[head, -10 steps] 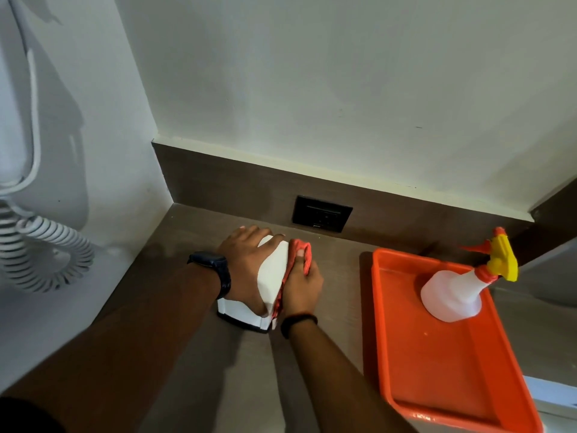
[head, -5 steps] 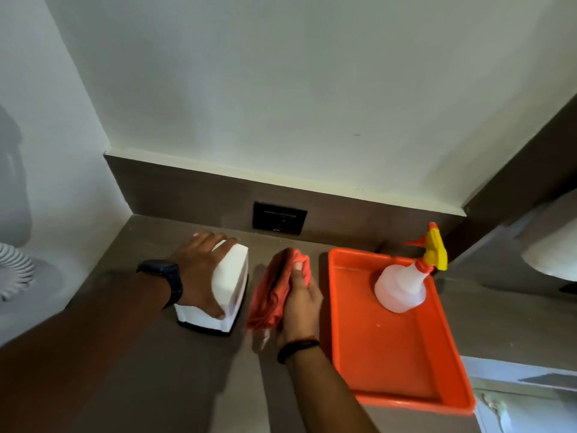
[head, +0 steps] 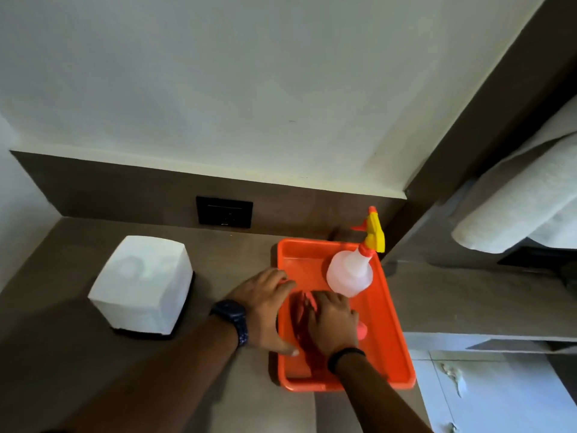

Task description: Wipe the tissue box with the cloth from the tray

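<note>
On the brown counter [head: 218,276] the white tissue box [head: 144,284] stood alone at the left, untouched by either hand. Both hands were inside the orange tray [head: 387,323] at the right. The right hand [head: 332,321] lay flat over the red cloth [head: 301,310], its fingers spread and pressing the fabric down, not closed around it. The left hand [head: 265,307] reached over the left rim of the tray, fingers loose and extended, touching the edge of the cloth; whether it pinched the fabric I could not tell.

As I judged it, the wiping itself seemed finished and the step in hand was laying the cloth down in the tray. To do it well, the cloth should be flattened near the front of the tray and kept clear of the spray bottle [head: 351,273], which stood upright just behind the right hand and could tip if a knuckle pushed it. Both hands should then lift straight up, so the cloth does not drag over the rim.

The counter was smooth and dull, set in a corner under a pale wall, with a black socket plate [head: 224,211] on the dark back panel. A rolled white towel [head: 524,198] lay on a shelf at the right.
</note>
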### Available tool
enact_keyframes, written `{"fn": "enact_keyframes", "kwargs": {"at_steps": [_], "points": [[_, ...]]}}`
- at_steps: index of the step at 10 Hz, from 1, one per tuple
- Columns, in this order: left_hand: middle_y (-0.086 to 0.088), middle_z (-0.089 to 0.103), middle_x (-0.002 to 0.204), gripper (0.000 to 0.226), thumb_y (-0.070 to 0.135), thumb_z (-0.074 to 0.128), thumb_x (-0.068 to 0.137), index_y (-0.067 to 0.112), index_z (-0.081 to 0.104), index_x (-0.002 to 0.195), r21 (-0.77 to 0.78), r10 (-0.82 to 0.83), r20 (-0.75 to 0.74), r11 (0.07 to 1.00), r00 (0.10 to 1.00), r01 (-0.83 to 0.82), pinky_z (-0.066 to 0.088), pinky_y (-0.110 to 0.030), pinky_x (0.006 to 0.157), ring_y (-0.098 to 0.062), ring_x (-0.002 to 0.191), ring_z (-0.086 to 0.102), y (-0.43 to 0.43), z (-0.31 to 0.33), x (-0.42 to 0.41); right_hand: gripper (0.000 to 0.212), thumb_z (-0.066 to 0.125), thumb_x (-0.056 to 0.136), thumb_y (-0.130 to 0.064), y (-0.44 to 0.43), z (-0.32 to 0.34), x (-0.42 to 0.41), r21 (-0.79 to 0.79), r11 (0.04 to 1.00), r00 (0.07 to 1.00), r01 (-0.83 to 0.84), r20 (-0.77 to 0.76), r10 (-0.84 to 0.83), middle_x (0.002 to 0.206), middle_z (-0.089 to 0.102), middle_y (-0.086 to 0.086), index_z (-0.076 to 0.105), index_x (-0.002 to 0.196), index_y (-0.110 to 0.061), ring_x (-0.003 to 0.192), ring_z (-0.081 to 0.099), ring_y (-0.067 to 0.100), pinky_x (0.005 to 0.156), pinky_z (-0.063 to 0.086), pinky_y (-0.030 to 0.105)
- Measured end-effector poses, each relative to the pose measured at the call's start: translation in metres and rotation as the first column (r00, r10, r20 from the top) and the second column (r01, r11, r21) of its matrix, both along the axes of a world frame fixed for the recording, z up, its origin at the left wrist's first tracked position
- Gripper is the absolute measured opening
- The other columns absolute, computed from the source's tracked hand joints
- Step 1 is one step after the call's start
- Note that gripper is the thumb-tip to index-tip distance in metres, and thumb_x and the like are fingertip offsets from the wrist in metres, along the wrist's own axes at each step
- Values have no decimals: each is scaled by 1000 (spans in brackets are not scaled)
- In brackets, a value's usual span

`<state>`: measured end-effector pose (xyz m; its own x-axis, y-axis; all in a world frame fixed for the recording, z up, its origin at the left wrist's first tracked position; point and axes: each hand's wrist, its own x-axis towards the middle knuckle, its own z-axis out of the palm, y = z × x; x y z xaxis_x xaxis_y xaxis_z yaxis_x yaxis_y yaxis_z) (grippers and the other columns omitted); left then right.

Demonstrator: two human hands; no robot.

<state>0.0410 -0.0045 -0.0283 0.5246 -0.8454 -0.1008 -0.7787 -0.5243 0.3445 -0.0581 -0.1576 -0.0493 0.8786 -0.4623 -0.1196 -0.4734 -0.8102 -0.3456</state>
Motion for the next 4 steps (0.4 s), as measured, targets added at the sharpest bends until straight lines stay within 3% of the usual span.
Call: {"fn": "enact_keyframes", "kwargs": {"at_steps": [1, 2, 3, 4], "points": [[-3, 25, 148, 122, 88, 57, 44, 23, 21, 140, 71, -24, 40, 997, 999, 21, 23, -44, 112, -27, 135, 22, -11, -22, -10, 48, 36, 95, -50, 3, -21, -4, -29, 991, 985, -129, -120, 125, 149, 49, -2, 45, 138, -32, 141, 34, 26, 115, 20, 59], [-8, 28, 149, 122, 88, 58, 45, 21, 23, 140, 63, -19, 86, 998, 996, 14, 22, -45, 112, -30, 137, 22, -10, -32, -16, 54, 34, 94, -54, 5, -29, -6, -13, 991, 982, -136, -137, 133, 154, 42, -2, 38, 143, -32, 147, 27, 25, 118, 11, 61], [-7, 31, 148, 121, 88, 57, 45, 21, 24, 140, 51, -14, 85, 999, 996, 10, 24, -45, 112, -29, 136, 24, -9, -29, -16, 57, 37, 90, -57, 1, -28, -8, 13, 990, 985, -138, -98, 139, 155, 41, -2, 38, 142, -35, 148, 25, 24, 118, 11, 60], [-5, 32, 146, 120, 89, 54, 44, 22, 25, 140, 47, 32, 44, 998, 999, -34, 29, -46, 112, -28, 134, 26, -9, -20, -18, 57, 44, 86, -56, -5, -12, -11, 60, 998, 996, -32, 82, 27, 151, 48, -1, 48, 138, -32, 145, 33, 26, 115, 20, 55]]}}
